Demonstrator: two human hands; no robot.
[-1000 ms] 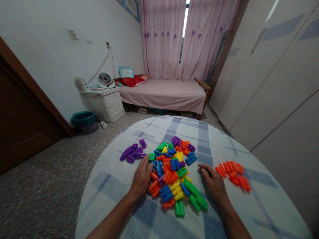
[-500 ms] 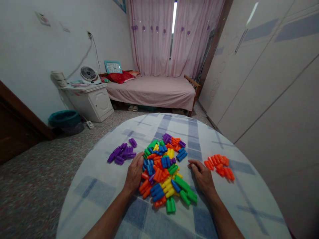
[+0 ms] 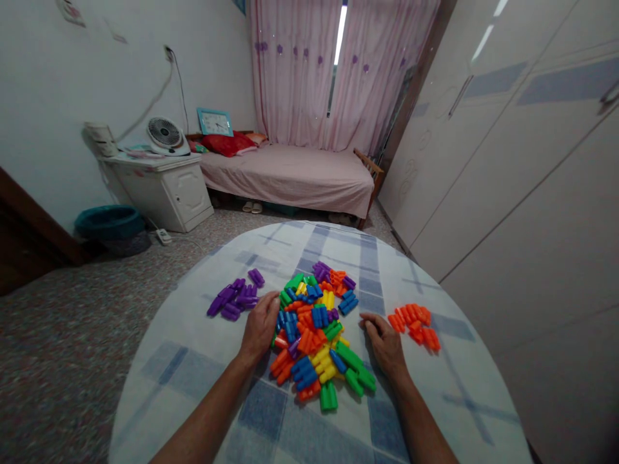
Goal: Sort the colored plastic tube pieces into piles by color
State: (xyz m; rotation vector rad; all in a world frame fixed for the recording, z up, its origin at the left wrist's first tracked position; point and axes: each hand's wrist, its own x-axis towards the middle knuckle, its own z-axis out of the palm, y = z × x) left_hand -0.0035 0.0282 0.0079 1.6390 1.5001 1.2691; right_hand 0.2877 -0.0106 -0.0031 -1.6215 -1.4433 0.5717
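A mixed heap of plastic building blocks in green, blue, yellow, orange and purple lies in the middle of the table. My left hand rests along the heap's left side, fingers extended and holding nothing I can see. To its left is a group of purple blocks. On the right of the heap, my right hand lies on the cloth with fingers loosely bent and no block visible in it. Close beyond that hand sits a group of orange blocks.
A checked cloth covers the round table. Beyond it stand a bed, a white cabinet with a fan, and a bin. A tall wardrobe lines the right side.
The camera view has tilted and shifted slightly. Both hands stay beside the heap, and the blocks keep their places.
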